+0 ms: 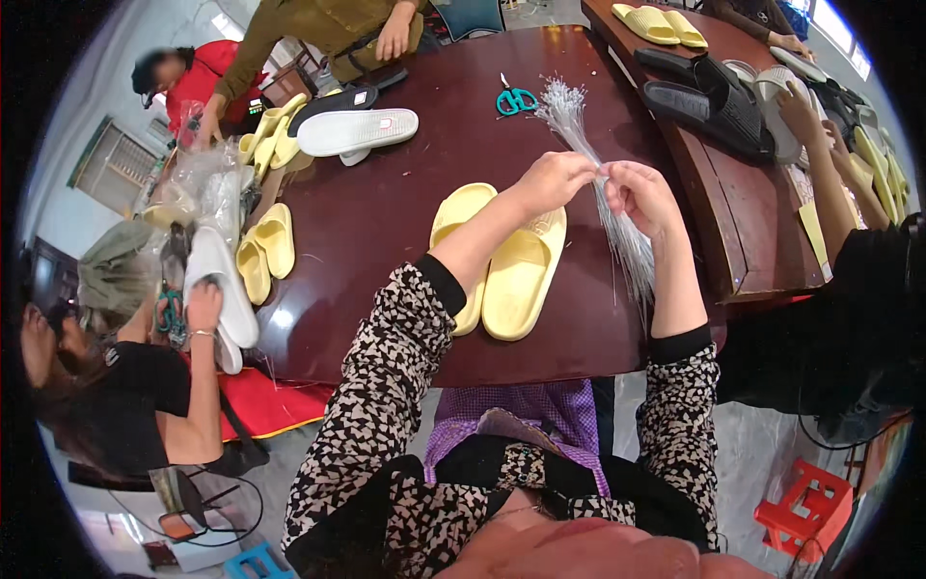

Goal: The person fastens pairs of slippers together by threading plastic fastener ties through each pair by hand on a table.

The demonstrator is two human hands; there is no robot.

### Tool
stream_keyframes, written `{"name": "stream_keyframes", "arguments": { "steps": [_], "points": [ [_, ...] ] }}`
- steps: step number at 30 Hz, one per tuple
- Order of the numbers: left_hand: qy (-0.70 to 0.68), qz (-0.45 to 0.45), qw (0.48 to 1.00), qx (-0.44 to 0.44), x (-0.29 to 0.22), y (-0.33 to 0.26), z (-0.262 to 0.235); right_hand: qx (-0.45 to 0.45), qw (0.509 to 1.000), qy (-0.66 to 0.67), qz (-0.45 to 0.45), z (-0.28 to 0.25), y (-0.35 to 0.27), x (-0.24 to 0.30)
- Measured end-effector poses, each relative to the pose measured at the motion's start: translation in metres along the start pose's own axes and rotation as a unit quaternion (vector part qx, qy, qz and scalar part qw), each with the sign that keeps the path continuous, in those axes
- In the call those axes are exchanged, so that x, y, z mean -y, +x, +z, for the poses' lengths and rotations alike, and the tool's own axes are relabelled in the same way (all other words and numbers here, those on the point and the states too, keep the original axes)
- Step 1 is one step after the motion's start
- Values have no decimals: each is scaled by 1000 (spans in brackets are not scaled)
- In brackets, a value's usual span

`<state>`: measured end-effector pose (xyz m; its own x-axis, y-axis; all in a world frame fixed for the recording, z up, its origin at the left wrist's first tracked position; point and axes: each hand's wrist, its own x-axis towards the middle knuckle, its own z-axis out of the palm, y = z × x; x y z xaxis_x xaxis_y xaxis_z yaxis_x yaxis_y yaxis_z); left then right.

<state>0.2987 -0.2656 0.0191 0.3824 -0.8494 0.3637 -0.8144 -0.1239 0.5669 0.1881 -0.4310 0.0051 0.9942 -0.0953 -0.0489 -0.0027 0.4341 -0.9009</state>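
Note:
My left hand [553,179] and my right hand [640,196] are raised together above the dark wooden table [405,203]. Both pinch a long bundle of thin clear plastic ties [617,227] that lies along the table. My right hand is closed around the bundle's middle, and my left fingers grip a strand at the same spot. A pair of pale yellow slippers [502,261] lies side by side on the table right under my left forearm.
Teal scissors [516,99] lie beyond the bundle. A white slipper [357,130] and small yellow slippers [265,246] are at the left. Black slippers [709,96] sit on a second table at the right. Other people work around both tables. A red stool [805,507] stands lower right.

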Motion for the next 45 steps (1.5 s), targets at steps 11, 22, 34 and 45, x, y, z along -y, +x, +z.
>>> {"name": "stream_keyframes", "arguments": {
  "steps": [11, 22, 34, 45],
  "points": [
    [-300, -128, 937, -128, 11, -4, -20, -79, 656, -748, -54, 1, 13, -47],
    [-498, -188, 728, -431, 79, -23, -135, -104, 624, -771, -72, 1, 15, -54],
    [-420, -217, 795, -380, 21, -99, -162, -110, 610, -782, -67, 2, 13, -49],
    [-394, -321, 841, -185, -49, -142, -146, -121, 618, -770, -101, 9, 7, -49]
  ]
}}
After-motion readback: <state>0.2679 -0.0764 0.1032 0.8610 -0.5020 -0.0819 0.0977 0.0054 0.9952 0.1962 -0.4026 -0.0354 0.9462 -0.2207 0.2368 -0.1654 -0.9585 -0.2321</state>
